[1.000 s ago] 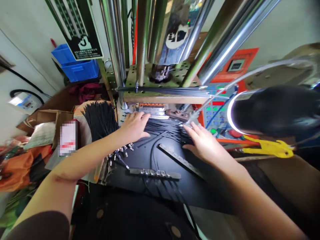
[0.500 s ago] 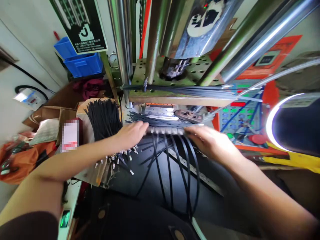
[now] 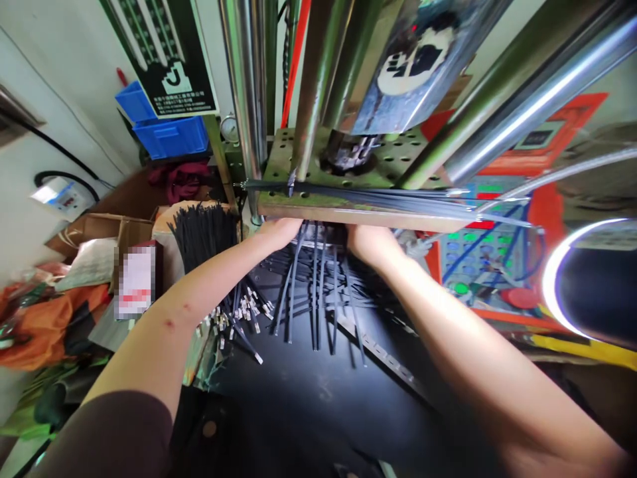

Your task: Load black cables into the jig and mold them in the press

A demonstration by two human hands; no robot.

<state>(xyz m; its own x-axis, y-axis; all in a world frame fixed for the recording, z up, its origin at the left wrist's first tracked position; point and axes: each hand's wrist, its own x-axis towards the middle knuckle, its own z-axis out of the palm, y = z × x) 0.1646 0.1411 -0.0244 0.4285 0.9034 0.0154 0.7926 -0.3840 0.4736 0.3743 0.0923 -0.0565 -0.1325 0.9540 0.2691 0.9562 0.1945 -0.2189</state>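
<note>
Flanking black cables (image 3: 315, 292) that run from under the press plate (image 3: 368, 215) over the dark tabletop (image 3: 308, 405), my left hand (image 3: 284, 231) and right hand (image 3: 371, 243) are partly hidden, their grip beyond my telling.

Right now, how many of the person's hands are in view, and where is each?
2: the left hand and the right hand, black straps between them, both reaching under the press plate, which hides their fingers.

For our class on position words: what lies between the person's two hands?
The head view shows black cables between the left hand and the right hand, below the press plate.
</note>
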